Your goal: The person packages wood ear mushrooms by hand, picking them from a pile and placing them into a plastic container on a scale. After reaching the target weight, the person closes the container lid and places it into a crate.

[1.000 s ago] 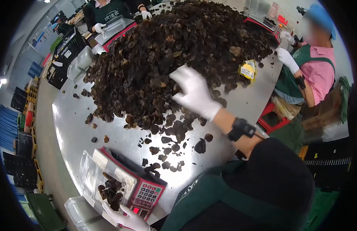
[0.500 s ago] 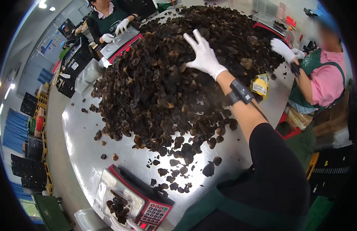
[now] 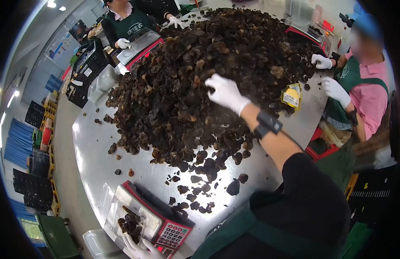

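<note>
A large heap of dark wood ear mushrooms (image 3: 178,95) covers much of the steel table. My right hand (image 3: 228,93), in a white glove, is at the heap with its fingers curled round some dark pieces. At the bottom, my left hand (image 3: 141,250), also gloved, has its fingers apart at the near side of a clear plastic box (image 3: 141,211). A few wood ear mushrooms (image 3: 131,224) lie in this box, which rests on a red and silver scale (image 3: 154,226). Part of my left hand is cut off by the frame's edge.
Two co-workers in green aprons stand across the table (image 3: 90,159) and at its right, each near a scale. A yellow-labelled packet (image 3: 291,96) lies by the heap's right edge. Clear boxes (image 3: 98,242) are stacked at the lower left; a black crate (image 3: 84,73) stands further back.
My right hand has come lower on the heap, and its spread fingers have curled in. My left hand shows more at the box. Both co-workers' hands have moved.
</note>
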`<state>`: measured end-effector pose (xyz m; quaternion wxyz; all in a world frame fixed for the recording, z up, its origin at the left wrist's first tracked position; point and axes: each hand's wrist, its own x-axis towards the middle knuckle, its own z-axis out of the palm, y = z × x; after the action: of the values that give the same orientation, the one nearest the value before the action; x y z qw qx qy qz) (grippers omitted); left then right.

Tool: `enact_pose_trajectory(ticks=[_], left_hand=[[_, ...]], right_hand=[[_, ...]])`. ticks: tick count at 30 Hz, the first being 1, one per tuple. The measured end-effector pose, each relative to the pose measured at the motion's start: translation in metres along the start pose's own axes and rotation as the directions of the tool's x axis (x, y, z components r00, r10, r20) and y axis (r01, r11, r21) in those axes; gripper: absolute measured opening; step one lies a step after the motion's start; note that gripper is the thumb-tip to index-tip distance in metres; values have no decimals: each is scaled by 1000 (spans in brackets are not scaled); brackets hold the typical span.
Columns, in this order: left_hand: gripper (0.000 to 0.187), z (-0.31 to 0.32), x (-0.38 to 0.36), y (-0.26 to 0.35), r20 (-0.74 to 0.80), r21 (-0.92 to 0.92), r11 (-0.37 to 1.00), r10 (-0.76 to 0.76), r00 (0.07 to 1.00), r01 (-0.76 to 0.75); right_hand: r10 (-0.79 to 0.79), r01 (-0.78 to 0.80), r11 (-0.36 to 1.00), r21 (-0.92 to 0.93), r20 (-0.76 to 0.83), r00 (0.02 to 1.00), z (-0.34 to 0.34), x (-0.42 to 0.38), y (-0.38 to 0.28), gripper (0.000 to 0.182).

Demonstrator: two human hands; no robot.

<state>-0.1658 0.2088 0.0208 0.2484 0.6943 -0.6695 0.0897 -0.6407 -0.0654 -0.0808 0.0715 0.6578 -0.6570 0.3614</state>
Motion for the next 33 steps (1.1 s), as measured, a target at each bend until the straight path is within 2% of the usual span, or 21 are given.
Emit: enact_pose_trajectory(ticks=[3,5,6,7,9,10,12,13,16,17,19,20,21,23,25,27,29,31,32,33], left_hand=[[51,7,-13,-19,41,89,996,-36,999,32],[53,5,-15,-23,54,67,998,-11,998,8],[49,4,-12,-21,-4,104,993,50,999,-49],[49,4,-17,-26,-1,109,993,40,999,-39],[57,10,-25,-34,112,140,984,-129,985,113],[53,14,-27,-37,56,50,990,-132,990,129],[52,13,-31,-36,-4,23,992,-121,993,121],[50,11,-31,-32,-63,-6,995,-97,993,97],[47,11,-26,-1,-95,-136,991,-28,995,15],[46,14,-24,10,-81,-164,986,9,997,-23],[48,27,-20,27,-39,-231,967,105,994,-111],[48,34,-17,34,3,-262,951,171,985,-164],[48,41,-14,40,43,-297,931,238,970,-215],[45,58,-3,53,188,-358,917,256,948,-177],[40,75,1,59,275,-214,946,297,914,-243],[39,88,9,65,297,-141,949,313,902,-283],[39,96,21,70,301,-68,953,301,905,-294],[38,115,33,66,320,31,962,247,915,-271],[37,122,43,66,328,126,950,231,916,-285],[37,133,48,67,332,128,951,227,916,-282]], right_hand=[[-59,61,997,37,-71,996,-2,-52,-47,18],[-82,73,995,72,120,989,-3,-73,-75,20],[-117,100,988,116,158,981,2,-83,-88,22],[-155,124,979,161,195,969,5,-91,-101,23],[-253,209,957,201,224,941,7,-103,-125,25],[-270,221,948,229,212,939,6,-108,-138,25],[-348,295,918,266,180,920,5,-118,-158,29],[-374,289,913,289,302,877,-1,-122,-168,36],[-504,402,860,313,403,764,-7,-139,-180,53],[-467,360,884,299,506,726,-18,-138,-187,60],[-461,364,885,291,440,771,-20,-145,-184,64],[-442,330,896,298,512,736,-29,-142,-183,67],[-430,306,899,312,504,749,-37,-142,-182,65],[-446,310,890,334,497,744,-44,-144,-170,67],[-380,240,917,318,521,764,-54,-143,-163,69],[-295,186,949,255,509,809,-60,-143,-157,74],[-224,156,974,166,573,789,-65,-141,-147,74],[-162,125,987,106,539,827,-62,-144,-136,65],[-186,129,980,153,464,866,-57,-146,-130,62],[-206,137,970,199,384,900,-52,-145,-125,58]])
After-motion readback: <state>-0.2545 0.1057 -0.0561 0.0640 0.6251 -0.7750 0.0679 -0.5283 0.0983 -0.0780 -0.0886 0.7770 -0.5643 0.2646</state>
